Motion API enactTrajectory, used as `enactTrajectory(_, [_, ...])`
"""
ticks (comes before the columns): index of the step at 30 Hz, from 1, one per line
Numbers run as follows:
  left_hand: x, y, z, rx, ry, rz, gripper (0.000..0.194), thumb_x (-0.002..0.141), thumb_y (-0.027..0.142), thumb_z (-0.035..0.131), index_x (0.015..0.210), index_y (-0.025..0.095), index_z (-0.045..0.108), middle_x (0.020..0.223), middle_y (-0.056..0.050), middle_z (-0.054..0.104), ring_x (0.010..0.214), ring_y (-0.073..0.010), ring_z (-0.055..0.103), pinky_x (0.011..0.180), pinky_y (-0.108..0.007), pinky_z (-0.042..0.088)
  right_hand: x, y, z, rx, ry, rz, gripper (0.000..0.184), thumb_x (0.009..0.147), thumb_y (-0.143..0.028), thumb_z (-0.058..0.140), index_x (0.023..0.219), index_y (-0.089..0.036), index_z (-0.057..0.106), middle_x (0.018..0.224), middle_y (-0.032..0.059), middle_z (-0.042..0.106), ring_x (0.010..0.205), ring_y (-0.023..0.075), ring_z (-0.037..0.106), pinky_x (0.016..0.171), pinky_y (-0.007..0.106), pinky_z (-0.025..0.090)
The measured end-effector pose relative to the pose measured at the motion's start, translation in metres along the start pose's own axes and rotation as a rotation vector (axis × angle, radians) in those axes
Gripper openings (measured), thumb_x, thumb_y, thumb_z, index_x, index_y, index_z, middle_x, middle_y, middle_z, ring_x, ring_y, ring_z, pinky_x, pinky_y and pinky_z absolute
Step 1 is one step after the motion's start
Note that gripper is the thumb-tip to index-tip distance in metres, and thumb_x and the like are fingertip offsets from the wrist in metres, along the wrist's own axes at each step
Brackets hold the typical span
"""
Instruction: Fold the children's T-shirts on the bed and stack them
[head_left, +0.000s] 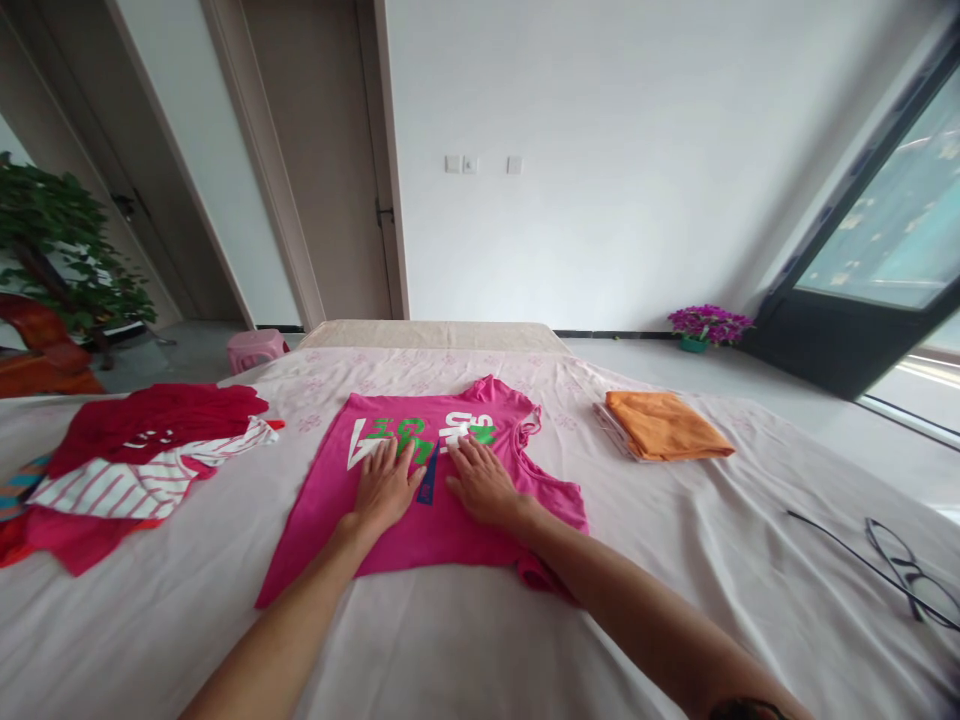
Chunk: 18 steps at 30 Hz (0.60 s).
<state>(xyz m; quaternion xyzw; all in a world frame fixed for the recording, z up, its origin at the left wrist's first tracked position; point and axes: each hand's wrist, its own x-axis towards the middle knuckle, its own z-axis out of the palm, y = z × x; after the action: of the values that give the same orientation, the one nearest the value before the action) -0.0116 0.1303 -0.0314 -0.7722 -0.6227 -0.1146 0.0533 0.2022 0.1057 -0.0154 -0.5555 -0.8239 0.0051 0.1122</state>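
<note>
A bright pink T-shirt [420, 525] with white, green and blue print lies spread out in front of me, its neckline toward the right and its hem toward the left. My left hand [386, 485] rests flat on the printed front, fingers stretched forward. Beside it, nearer the collar, my right hand [484, 482] also lies palm down on the shirt with its fingers apart. Neither hand grips the cloth. The sleeve nearest me is partly covered by my right forearm.
Rumpled red and striped clothes [157, 440] are heaped at the left of the cloth-covered surface [420, 640]. Folded orange clothing [664, 425] lies to the right, with eyeglasses [907, 570] closer to me. Beyond are a pink stool [257, 348] and purple flowers [709, 322].
</note>
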Motion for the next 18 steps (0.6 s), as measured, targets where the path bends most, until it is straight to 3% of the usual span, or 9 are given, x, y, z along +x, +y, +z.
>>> enactTrajectory(3, [-0.009, -0.01, 0.002, 0.006, -0.004, 0.033, 0.058, 0.096, 0.052, 0.036, 0.147, 0.025, 0.042, 0.156, -0.011, 0.037, 0.144, -0.0297, 0.03, 0.115, -0.049, 0.023, -0.027, 0.018, -0.001, -0.008, -0.06, -0.029, 0.067, 0.099, -0.056, 0.025, 0.154, -0.018, 0.027, 0.16, 0.009, 0.023, 0.148, 0.0259, 0.017, 0.12, 0.046, 0.014])
enactTrajectory(8, [-0.026, -0.048, -0.001, 0.037, 0.021, 0.028, 0.058, 0.096, 0.051, 0.038, 0.149, 0.028, 0.039, 0.155, -0.01, 0.038, 0.144, -0.029, 0.03, 0.116, -0.049, 0.022, -0.057, 0.097, -0.026, -0.104, -0.056, 0.019, 0.058, 0.101, -0.048, 0.025, 0.155, -0.025, 0.026, 0.159, 0.0053, 0.027, 0.147, 0.023, 0.02, 0.12, 0.047, 0.013])
enactTrajectory(10, [-0.032, -0.059, -0.003, 0.029, 0.027, 0.024, 0.057, 0.095, 0.05, 0.039, 0.148, 0.029, 0.039, 0.154, -0.009, 0.039, 0.143, -0.0277, 0.031, 0.116, -0.048, 0.023, -0.068, 0.116, -0.036, -0.134, -0.061, 0.042, 0.056, 0.101, -0.046, 0.028, 0.154, -0.026, 0.029, 0.157, 0.0052, 0.031, 0.147, 0.0233, 0.022, 0.119, 0.047, 0.014])
enactTrajectory(14, [-0.039, -0.066, -0.009, -0.022, 0.026, -0.008, 0.051, 0.094, 0.043, 0.042, 0.142, 0.027, 0.047, 0.151, -0.007, 0.044, 0.141, -0.0252, 0.035, 0.116, -0.046, 0.026, -0.093, 0.116, -0.06, -0.082, 0.053, 0.094, 0.05, 0.098, -0.04, 0.043, 0.145, -0.023, 0.044, 0.15, 0.0094, 0.045, 0.14, 0.025, 0.035, 0.115, 0.044, 0.025])
enactTrajectory(18, [-0.05, -0.053, -0.023, -0.161, 0.09, 0.058, 0.039, 0.092, 0.032, 0.045, 0.125, 0.019, 0.061, 0.133, -0.009, 0.06, 0.128, -0.0231, 0.05, 0.112, -0.041, 0.035, -0.134, 0.087, -0.089, 0.205, 0.16, 0.02, 0.027, 0.096, -0.031, 0.046, 0.113, -0.021, 0.064, 0.109, 0.0082, 0.067, 0.097, 0.0183, 0.061, 0.085, 0.03, 0.047])
